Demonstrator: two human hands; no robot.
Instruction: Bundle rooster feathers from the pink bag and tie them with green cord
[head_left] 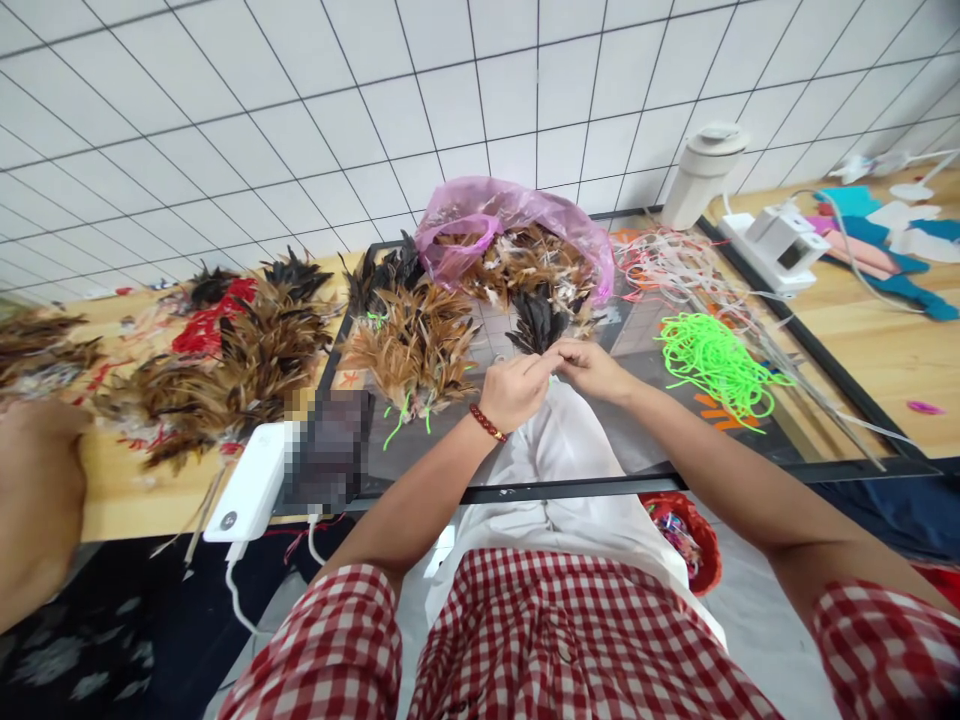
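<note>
Head view: along the far edge of the pale wooden worktop (896,400) sits a translucent pink plastic bag (517,193) of brown feathers (525,252). Between it and the near edge, the left hand (517,388) and right hand (598,370) meet, each grip narrow, at a fanned black feather bunch (538,322); what they pinch is hidden.

Looking like craft workshop, handwork being done at shared table. Feather bundles (412,345) massing on wooden worktable (892,345), more feathers filling pink plastic bag (517,195). Green cord (712,365) and pale strands (667,265) lying heaped on dark-framed glossy panel (555,491); teal sheet pieces (847,202) spreading at right. Second person's arm (37,500) showing at far left. White gridded wall (517,95) backing worktable; bottle (701,180) standing, power bank (251,480) lying among materials.
</note>
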